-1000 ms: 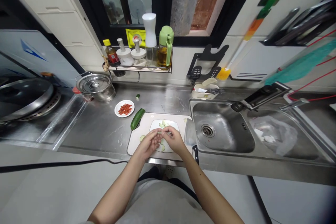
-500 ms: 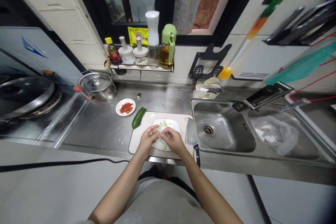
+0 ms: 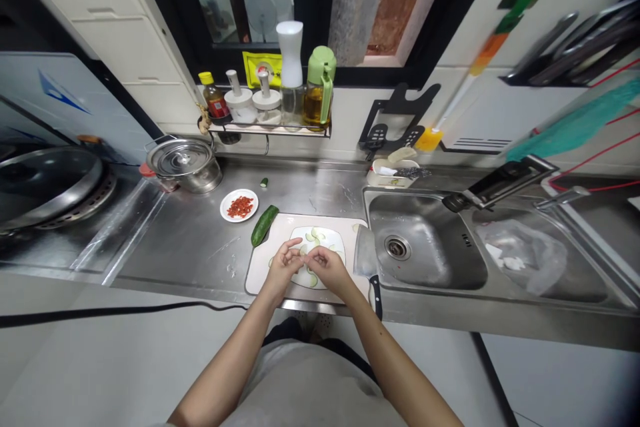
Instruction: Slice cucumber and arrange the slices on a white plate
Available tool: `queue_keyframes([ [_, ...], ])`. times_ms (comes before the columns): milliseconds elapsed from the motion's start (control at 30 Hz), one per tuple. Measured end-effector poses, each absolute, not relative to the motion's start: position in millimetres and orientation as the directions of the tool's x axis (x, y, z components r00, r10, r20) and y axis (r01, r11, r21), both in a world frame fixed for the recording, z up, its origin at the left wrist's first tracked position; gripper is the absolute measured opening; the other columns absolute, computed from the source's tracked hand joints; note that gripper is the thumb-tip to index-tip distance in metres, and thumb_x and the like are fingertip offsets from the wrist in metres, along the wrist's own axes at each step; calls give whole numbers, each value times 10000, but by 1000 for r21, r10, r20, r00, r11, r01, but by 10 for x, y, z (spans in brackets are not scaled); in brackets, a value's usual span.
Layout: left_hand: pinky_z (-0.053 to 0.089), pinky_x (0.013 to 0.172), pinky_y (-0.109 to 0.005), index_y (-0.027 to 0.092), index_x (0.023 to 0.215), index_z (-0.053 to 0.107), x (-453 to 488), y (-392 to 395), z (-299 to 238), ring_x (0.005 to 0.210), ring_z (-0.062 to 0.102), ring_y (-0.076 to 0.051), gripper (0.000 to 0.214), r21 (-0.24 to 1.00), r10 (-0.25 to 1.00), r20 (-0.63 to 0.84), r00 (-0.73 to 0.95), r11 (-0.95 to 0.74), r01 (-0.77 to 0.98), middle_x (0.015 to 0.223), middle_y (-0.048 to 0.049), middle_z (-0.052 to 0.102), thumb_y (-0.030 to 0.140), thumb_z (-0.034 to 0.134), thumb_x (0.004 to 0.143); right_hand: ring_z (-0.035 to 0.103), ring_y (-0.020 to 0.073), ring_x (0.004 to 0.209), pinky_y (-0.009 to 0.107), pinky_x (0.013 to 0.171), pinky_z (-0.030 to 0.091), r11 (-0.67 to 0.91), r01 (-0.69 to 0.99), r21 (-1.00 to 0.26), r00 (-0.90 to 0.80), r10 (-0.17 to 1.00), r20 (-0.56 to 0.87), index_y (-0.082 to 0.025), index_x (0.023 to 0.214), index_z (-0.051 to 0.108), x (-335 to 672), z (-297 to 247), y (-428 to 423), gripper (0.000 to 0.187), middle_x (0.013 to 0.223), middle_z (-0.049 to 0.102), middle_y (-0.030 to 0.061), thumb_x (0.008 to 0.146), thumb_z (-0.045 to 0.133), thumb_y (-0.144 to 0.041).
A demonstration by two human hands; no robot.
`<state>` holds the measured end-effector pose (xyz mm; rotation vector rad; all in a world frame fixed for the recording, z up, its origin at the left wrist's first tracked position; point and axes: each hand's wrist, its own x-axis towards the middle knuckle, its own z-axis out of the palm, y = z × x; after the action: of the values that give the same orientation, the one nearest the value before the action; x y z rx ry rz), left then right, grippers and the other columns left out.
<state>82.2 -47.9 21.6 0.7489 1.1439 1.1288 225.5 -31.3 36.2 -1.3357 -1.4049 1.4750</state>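
My left hand [image 3: 284, 268] and my right hand [image 3: 325, 267] meet fingertip to fingertip above a white plate [image 3: 336, 245]. A pale green cucumber slice [image 3: 303, 249] shows at the fingers of my left hand, which are partly curled. My right thumb and forefinger are pinched together beside it; whatever lies between them is too small to make out. Several thin cucumber slices [image 3: 315, 235] lie on the plate, which rests on a light cutting board [image 3: 260, 273]. A cleaver [image 3: 365, 252] lies along the board's right side, and a cucumber [image 3: 265, 225] lies across its upper left corner.
A small plate of chopped red bits [image 3: 225, 205] and a cucumber end [image 3: 264, 182] sit behind on the steel counter. A lidded pot [image 3: 200, 173] stands left, near a wok [image 3: 50, 177]. To the right is a double sink [image 3: 425, 240]. Seasoning bottles fill a wall rack [image 3: 270, 128].
My left fingers have spread slightly, and my right fingertips have shifted a little at the meeting point. The plate, board, cleaver and cucumber stay where they were.
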Motion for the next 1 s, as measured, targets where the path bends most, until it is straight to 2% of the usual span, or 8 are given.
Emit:
queue_keyframes([
  [133,370,612,-191,197,1187,561,789,-450,245,672,499,-73,580,918,958,-282,57,287,-273,815,11,562,327,758,657,447,104,566,236,563,366,-150,192,-970,-262,945,-198,-189,681,569,2300,348,-302,185,602,526,-36,744,602,-359],
  [333,387,660,-214,176,1131,592,757,-411,213,671,494,-78,548,925,959,-264,107,283,-253,757,23,533,339,771,640,457,106,578,229,552,361,-142,255,-956,-307,926,-220,-186,702,575,2362,223,-282,178,621,539,-30,749,591,-357],
  [733,382,663,-215,154,1008,649,770,-384,167,668,505,-82,432,919,947,-313,75,322,-229,722,22,540,311,765,623,466,100,575,208,539,358,-109,342,-933,-379,893,-243,-177,712,611,2422,94,-217,153,622,564,-29,757,581,-321],
  [1000,404,685,-211,151,1018,637,783,-359,97,691,518,-83,425,936,956,-270,115,289,-200,748,14,555,288,776,639,463,92,555,200,526,348,-128,330,-935,-380,889,-256,-173,706,604,2443,56,-179,148,591,551,-39,737,594,-317],
])
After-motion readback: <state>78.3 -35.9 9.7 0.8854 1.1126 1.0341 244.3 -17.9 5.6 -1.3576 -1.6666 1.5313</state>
